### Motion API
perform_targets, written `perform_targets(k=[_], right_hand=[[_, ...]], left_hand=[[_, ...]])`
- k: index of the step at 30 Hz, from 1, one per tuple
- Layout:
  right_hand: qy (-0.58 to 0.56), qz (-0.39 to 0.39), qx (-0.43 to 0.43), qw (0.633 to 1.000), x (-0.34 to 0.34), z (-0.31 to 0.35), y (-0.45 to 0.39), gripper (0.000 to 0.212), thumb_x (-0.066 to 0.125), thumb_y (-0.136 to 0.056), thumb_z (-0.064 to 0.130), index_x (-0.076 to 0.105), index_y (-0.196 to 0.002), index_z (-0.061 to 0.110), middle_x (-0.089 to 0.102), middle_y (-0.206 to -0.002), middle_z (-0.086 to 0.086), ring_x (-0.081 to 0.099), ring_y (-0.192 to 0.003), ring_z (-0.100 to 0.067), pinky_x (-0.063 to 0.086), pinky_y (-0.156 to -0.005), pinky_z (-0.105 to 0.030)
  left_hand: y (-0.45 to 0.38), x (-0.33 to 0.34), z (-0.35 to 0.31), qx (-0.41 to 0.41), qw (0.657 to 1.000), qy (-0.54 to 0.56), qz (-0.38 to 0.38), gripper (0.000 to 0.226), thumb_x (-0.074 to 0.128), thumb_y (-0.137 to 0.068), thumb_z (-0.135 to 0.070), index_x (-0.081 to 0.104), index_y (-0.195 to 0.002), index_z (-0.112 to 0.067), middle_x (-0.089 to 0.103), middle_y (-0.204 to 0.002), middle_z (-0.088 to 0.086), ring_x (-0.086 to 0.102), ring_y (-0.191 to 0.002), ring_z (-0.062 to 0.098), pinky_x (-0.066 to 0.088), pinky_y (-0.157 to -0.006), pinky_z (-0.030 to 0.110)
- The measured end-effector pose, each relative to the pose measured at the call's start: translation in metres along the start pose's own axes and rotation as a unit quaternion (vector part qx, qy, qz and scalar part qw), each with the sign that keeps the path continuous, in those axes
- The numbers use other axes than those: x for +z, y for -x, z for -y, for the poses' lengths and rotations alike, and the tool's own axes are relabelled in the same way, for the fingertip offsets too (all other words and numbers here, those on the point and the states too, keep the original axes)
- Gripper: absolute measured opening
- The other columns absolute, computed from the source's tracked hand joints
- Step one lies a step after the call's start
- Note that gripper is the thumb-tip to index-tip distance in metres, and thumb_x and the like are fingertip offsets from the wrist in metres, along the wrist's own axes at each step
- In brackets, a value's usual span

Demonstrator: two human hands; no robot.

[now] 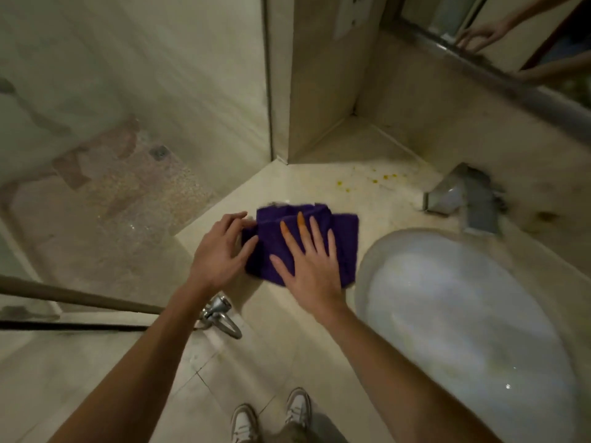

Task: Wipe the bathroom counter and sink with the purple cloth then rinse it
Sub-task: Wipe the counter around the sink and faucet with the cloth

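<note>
Single head-worn wide-angle view, looking steeply down and forward, close above the tabletop (319, 183), sink (447, 314) at right, floor (208, 394) below

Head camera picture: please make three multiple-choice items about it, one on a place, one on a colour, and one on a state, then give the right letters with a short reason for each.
1. Where does the purple cloth lie?
A. inside the sink
B. on the counter, left of the sink
C. on the floor

2. What colour are the small spots on the counter near the faucet?
A. yellow-orange
B. blue
C. black

3. How is the right hand on the cloth?
A. closed in a fist
B. flat, fingers spread
C. lifted away from it

Answers:
1 B: the cloth rests on the counter beside the sink.
2 A: the spots by the faucet look yellow-orange.
3 B: the palm lies flat on the cloth, while the left hand touches its left edge.
</note>
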State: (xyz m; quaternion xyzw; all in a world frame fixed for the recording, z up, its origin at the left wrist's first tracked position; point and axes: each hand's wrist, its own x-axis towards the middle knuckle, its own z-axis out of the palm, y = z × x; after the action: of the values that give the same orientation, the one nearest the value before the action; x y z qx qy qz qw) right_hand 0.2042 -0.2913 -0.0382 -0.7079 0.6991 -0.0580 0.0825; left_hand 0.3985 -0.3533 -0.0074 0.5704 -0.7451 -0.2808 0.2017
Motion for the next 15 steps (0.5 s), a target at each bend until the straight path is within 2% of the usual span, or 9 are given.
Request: perform_targets(k=[1,3,6,8,12,15], right_hand=[[-0.007,0.007,0.023,1.000,-0.001,-0.001,0.035,0.068,0.017,-0.101,0.066,0.013,-0.160,0.033,0.015,-0.168,-0.004,0.006,-0.156,-0.026,0.009,-0.124,-0.054],[-0.021,0.034,0.064,0.997,0.005,0.005,0.096,0.068,0.019,-0.100,0.069,0.013,-0.160,0.036,0.014,-0.168,-0.002,0.009,-0.156,-0.026,0.010,-0.123,-0.053],[-0.016,0.047,0.081,0.996,0.008,0.005,0.118,0.071,0.022,-0.098,0.073,0.015,-0.159,0.038,0.022,-0.167,-0.002,0.019,-0.154,-0.027,0.015,-0.118,-0.054],[-0.012,0.050,0.077,0.996,0.005,-0.004,0.097,0.072,0.019,-0.097,0.075,0.014,-0.159,0.038,0.020,-0.167,-0.002,0.013,-0.155,-0.026,0.013,-0.120,-0.054],[0.012,-0.010,0.130,0.991,-0.005,-0.037,0.007,0.072,0.016,-0.097,0.073,0.022,-0.158,0.035,0.021,-0.167,-0.006,0.011,-0.156,-0.026,0.008,-0.125,-0.053],[0.044,-0.032,0.135,0.989,-0.011,-0.068,-0.073,0.073,0.016,-0.097,0.072,0.020,-0.158,0.034,0.023,-0.166,-0.007,0.014,-0.155,-0.027,0.009,-0.125,-0.053]], left_hand=[[-0.002,0.004,-0.005,-0.017,1.000,0.016,0.000,0.043,0.044,-0.098,-0.057,0.058,-0.130,-0.033,0.047,-0.146,-0.009,0.047,-0.133,0.015,0.040,-0.110,0.042],[-0.009,0.014,-0.010,-0.039,0.998,-0.014,0.050,0.049,0.033,-0.098,-0.062,0.051,-0.138,-0.038,0.037,-0.156,-0.006,0.037,-0.142,0.019,0.031,-0.116,0.046],[-0.034,0.028,-0.026,0.004,0.984,-0.087,0.154,0.065,0.021,-0.093,-0.066,0.039,-0.149,-0.040,0.019,-0.165,0.003,0.018,-0.152,0.024,0.010,-0.124,0.051],[-0.050,0.034,-0.031,-0.006,0.984,-0.081,0.161,0.068,0.020,-0.091,-0.068,0.037,-0.150,-0.038,0.019,-0.164,0.003,0.017,-0.152,0.023,0.005,-0.123,0.050],[-0.071,0.048,-0.024,-0.002,0.989,-0.075,0.129,0.074,0.012,-0.090,-0.072,0.031,-0.153,-0.039,0.021,-0.164,0.000,0.014,-0.152,0.015,0.001,-0.123,0.048],[-0.063,0.065,-0.022,0.040,0.985,-0.139,0.094,0.068,0.015,-0.098,-0.070,0.011,-0.159,-0.040,0.004,-0.170,0.000,-0.005,-0.156,0.012,-0.009,-0.126,0.047]])
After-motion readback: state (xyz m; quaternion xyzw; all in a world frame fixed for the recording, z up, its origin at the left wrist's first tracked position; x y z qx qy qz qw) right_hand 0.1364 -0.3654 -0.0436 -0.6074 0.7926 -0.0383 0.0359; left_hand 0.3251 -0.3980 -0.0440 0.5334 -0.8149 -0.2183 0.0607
